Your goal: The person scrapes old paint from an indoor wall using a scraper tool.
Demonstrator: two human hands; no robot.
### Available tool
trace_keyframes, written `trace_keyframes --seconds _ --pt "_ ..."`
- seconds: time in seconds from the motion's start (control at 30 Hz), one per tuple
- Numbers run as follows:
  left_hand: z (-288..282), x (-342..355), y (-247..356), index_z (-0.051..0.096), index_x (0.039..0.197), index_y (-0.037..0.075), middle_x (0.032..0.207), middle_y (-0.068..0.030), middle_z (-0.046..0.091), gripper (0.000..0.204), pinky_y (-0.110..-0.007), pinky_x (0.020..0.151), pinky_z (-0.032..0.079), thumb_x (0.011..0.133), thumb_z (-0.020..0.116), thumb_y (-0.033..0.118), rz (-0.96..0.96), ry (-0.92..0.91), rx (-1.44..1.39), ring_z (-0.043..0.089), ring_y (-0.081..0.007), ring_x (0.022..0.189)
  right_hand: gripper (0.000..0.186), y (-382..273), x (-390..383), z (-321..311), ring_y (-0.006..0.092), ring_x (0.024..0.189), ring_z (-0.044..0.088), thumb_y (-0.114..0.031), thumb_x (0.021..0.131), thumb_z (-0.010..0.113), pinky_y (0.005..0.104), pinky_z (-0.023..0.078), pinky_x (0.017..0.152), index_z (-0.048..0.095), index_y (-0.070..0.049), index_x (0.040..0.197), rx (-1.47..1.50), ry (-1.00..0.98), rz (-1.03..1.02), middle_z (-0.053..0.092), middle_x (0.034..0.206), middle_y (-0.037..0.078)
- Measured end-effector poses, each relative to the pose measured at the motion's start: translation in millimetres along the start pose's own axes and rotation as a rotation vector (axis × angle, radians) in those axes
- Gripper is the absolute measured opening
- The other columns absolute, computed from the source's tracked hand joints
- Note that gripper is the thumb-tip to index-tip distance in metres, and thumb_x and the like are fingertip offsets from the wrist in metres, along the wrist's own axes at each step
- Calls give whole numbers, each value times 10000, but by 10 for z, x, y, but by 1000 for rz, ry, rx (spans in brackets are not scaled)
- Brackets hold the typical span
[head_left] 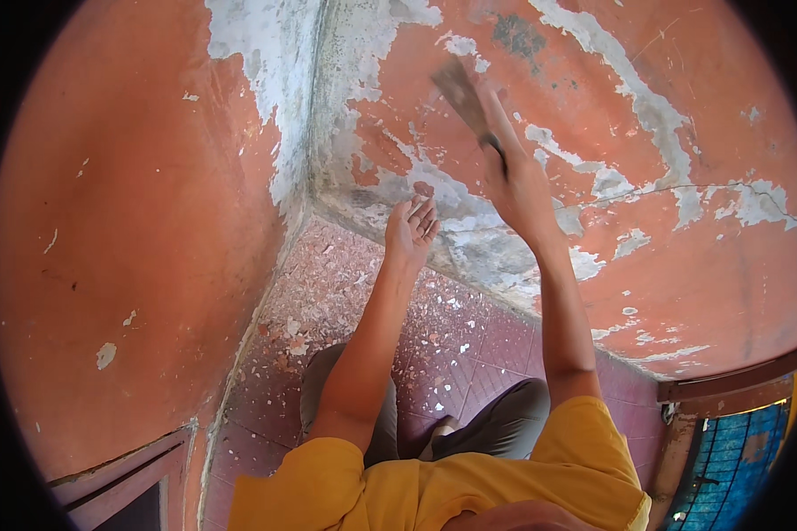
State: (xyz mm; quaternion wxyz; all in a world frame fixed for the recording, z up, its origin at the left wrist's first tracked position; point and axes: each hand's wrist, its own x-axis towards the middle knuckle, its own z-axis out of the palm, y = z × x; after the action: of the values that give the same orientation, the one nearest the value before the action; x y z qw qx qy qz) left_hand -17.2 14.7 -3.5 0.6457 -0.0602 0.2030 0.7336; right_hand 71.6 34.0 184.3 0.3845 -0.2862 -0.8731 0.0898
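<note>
Right hand [521, 195] grips scraper [460, 93], blade at the right wall [726, 301], contact unclear. Left hand [411, 232]: half-open, loosely curled, near same wall. Patches [651, 106] bared, flakes [297, 346] on floor [496, 350]; much orange paint [593, 124] remains.

Free gap between hands [410, 232] [524, 196], wall [726, 283] beyond

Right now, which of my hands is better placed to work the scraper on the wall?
Probably your right hand: it grips the scraper, blade pointing away from you, by the wall. Your left hand is loosely open, palm showing, without a tool.
</note>
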Motion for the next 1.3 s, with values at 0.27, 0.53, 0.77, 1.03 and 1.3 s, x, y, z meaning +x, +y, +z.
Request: trace_keyframes --seconds 0.27,0.53,0.77,1.03,1.3 --pt "40 10 1 448 1204 81 1189 -83 517 374 -359 932 414 885 506 265 -4 7 17 479 -201 1063 480 237 -543 -644 305 551 548 -47 901 460 382 439 568 414 -123 1372 -232 -63 251 544 667 226" --pt "36 -31 -136 432 1241 83 1204 -100 529 411 -358 954 377 903 455 317 8 -6 70 468 -210 1119 474 117 -102 -192 357 505 510 -39 875 484 421 414 523 448 -100 1343 -282 -30 75 514 625 243" --pt "64 -18 -41 459 1203 88 1198 -91 530 374 -361 948 386 904 451 313 7 7 78 477 -199 1099 452 233 -379 -460 335 487 528 -47 882 478 414 398 494 468 -103 1330 -311 -25 219 534 621 220" --pt "104 -90 -160 457 1168 89 1167 -82 524 342 -359 936 413 883 504 272 -13 -13 33 497 -194 1041 446 71 -15 -148 338 519 542 -51 886 468 411 414 513 478 -129 1325 -213 44 34 546 649 237" --pt "15 -1 34 450 1184 83 1154 -77 525 358 -364 948 401 883 504 270 31 -8 30 489 -200 1059 464 53 94 -146 338 562 558 -33 862 483 393 430 549 491 -129 1315 -242 56 163 566 669 221"
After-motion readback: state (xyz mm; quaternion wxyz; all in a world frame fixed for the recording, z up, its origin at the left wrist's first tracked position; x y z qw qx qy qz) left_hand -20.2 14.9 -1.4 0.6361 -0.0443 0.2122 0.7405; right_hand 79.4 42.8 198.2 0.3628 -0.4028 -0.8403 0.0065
